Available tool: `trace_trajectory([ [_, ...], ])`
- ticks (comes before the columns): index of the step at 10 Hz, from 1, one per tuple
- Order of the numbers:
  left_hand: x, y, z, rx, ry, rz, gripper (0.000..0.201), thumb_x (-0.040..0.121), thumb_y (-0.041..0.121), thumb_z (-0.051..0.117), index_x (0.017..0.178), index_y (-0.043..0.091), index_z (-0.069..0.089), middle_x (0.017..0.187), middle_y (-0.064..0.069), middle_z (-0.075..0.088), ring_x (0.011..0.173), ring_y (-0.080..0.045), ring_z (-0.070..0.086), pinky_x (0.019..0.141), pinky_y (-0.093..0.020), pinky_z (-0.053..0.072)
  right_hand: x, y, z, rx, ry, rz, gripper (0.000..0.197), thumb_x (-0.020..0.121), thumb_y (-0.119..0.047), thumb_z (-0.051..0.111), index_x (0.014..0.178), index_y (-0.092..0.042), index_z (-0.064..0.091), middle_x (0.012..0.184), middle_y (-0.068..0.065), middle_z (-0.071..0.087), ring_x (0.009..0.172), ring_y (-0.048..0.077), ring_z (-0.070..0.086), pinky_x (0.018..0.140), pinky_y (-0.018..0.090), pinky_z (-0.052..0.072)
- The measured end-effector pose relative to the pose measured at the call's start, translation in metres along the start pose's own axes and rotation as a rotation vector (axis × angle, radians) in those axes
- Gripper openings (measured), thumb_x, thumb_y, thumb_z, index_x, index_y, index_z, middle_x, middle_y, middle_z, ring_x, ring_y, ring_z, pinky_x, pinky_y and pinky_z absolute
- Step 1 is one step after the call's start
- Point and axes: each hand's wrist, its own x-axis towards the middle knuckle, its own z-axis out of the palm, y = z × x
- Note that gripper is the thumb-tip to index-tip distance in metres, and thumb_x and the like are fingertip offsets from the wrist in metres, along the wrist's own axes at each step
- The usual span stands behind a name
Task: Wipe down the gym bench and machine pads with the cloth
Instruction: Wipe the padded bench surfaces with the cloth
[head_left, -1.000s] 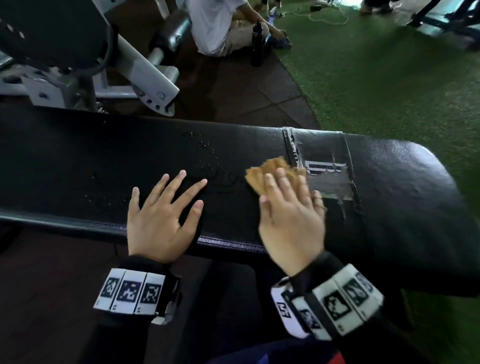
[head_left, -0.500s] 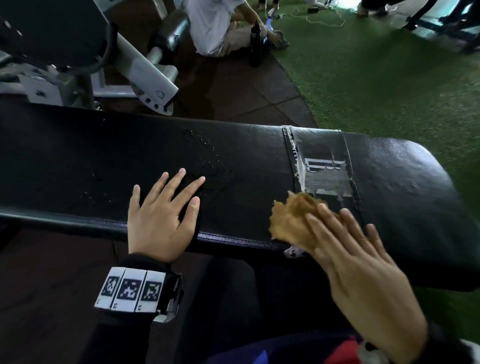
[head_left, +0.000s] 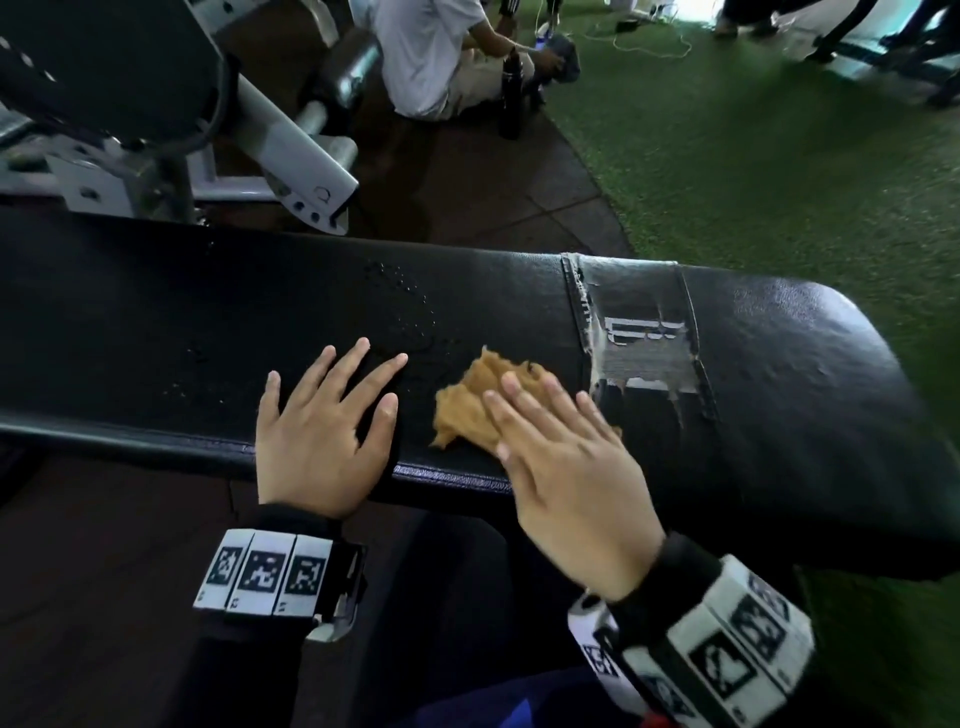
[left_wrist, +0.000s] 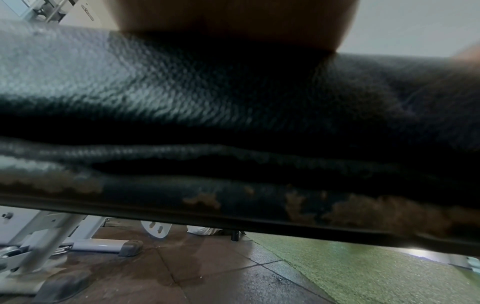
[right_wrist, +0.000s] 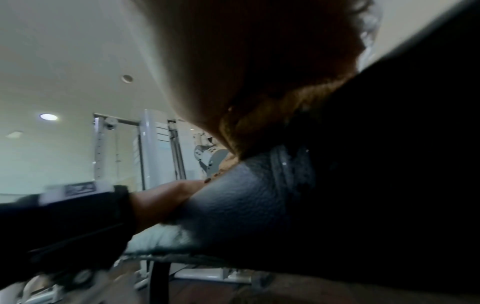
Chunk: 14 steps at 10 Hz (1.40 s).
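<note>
Right hand (head_left: 566, 462) is pressing crumpled tan cloth (head_left: 475, 400) flat-fingered onto black padded vinyl gym bench (head_left: 156, 332), just left of its torn grey patch (head_left: 641, 348). Left hand (head_left: 324, 434), fingers spread, is resting beside it.

left hand (head_left: 322, 441): flat, fingers spread, palm down on black padded bench (head_left: 156, 322) | right hand (head_left: 566, 462): fingers straight, pressing crumpled tan cloth (head_left: 467, 405)
</note>
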Motion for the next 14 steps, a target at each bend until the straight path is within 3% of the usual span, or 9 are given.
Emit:
trace_trajectory([
  [2, 0.001, 0.001, 0.002, -0.007, 0.017, -0.005, 0.048, 0.092, 0.053, 0.019, 0.137, 0.054, 0.036, 0.152, 0.017, 0.030, 0.144, -0.008, 0.018, 0.118, -0.045, 0.004, -0.049, 0.029, -0.017, -0.040, -0.037, -0.027, 0.046, 0.095, -0.035, 0.032, 0.141, -0.033, 0.039, 0.150, -0.015, 0.029, 0.141, 0.013, 0.023, 0.113, 0.037, 0.026],
  [4, 0.000, 0.000, 0.003, -0.009, 0.034, -0.010, 0.047, 0.092, 0.053, 0.020, 0.136, 0.054, 0.037, 0.151, 0.017, 0.032, 0.143, -0.009, 0.020, 0.118, -0.046, 0.006, -0.034, 0.066, -0.032, -0.049, -0.054, 0.181, 0.050, 0.098, -0.040, 0.020, 0.147, -0.039, 0.009, 0.153, -0.023, -0.005, 0.144, 0.005, -0.005, 0.116, 0.023, -0.001],
  [5, 0.001, 0.001, 0.003, -0.010, 0.042, -0.018, 0.047, 0.091, 0.053, 0.022, 0.136, 0.053, 0.038, 0.151, 0.017, 0.033, 0.143, -0.009, 0.022, 0.117, -0.046, 0.006, -0.009, 0.062, -0.027, -0.047, -0.021, 0.209, 0.050, 0.099, -0.036, 0.023, 0.149, -0.033, 0.014, 0.156, -0.018, 0.001, 0.145, 0.008, -0.002, 0.116, 0.024, -0.001],
  [7, 0.001, 0.003, 0.000, -0.029, -0.023, -0.053, 0.044, 0.096, 0.053, 0.024, 0.139, 0.052, 0.034, 0.153, 0.020, 0.024, 0.144, -0.003, 0.011, 0.116, -0.048, -0.003, 0.009, 0.021, -0.007, -0.005, -0.018, -0.014, 0.049, 0.100, -0.033, 0.027, 0.148, -0.031, 0.019, 0.155, -0.016, 0.011, 0.145, 0.011, -0.002, 0.117, 0.025, -0.003],
  [9, -0.025, 0.048, -0.004, -0.290, 0.053, -0.224, 0.049, 0.098, 0.047, 0.028, 0.143, 0.031, 0.039, 0.153, 0.015, 0.028, 0.144, -0.004, 0.011, 0.115, -0.052, -0.009, -0.019, 0.009, -0.004, 0.036, -0.081, -0.222, 0.055, 0.094, -0.042, 0.018, 0.148, -0.033, 0.012, 0.152, -0.021, 0.000, 0.142, 0.003, -0.013, 0.117, 0.026, -0.008],
  [10, -0.042, 0.091, -0.001, -0.372, 0.083, -0.208, 0.061, 0.090, 0.053, 0.019, 0.145, 0.031, 0.033, 0.155, 0.016, 0.023, 0.144, -0.001, 0.007, 0.114, -0.051, -0.009, -0.023, 0.022, -0.009, 0.131, 0.010, -0.182, 0.055, 0.093, -0.041, 0.025, 0.146, -0.029, 0.028, 0.153, -0.017, 0.018, 0.144, 0.003, 0.006, 0.119, 0.031, 0.004],
  [11, -0.047, 0.124, 0.007, -0.338, 0.113, -0.201, 0.064, 0.091, 0.053, 0.016, 0.147, 0.026, 0.028, 0.156, 0.011, 0.021, 0.144, -0.003, 0.007, 0.114, -0.051, -0.012, -0.023, 0.046, -0.012, 0.156, 0.244, -0.001, 0.046, 0.093, -0.031, 0.037, 0.133, -0.015, 0.053, 0.142, -0.002, 0.046, 0.139, 0.016, 0.030, 0.118, 0.042, 0.014],
  [12, -0.046, 0.141, 0.017, -0.209, 0.101, -0.245, 0.067, 0.090, 0.056, 0.017, 0.146, 0.021, 0.032, 0.156, 0.000, 0.024, 0.146, -0.013, 0.007, 0.114, -0.054, -0.012, -0.019, 0.076, -0.012, 0.102, 0.343, 0.118, 0.036, 0.091, -0.018, 0.053, 0.125, -0.007, 0.059, 0.137, 0.009, 0.052, 0.137, 0.030, 0.035, 0.115, 0.051, 0.016],
  [14, -0.062, 0.139, 0.031, -0.099, 0.180, -0.258, 0.071, 0.091, 0.059, 0.021, 0.145, 0.016, 0.036, 0.155, -0.004, 0.027, 0.145, -0.026, 0.013, 0.116, -0.052, 0.000, -0.013, 0.095, -0.003, 0.071, 0.313, 0.126, 0.034, 0.091, -0.020, 0.051, 0.124, -0.012, 0.058, 0.139, 0.006, 0.050, 0.136, 0.030, 0.036, 0.113, 0.052, 0.017],
])
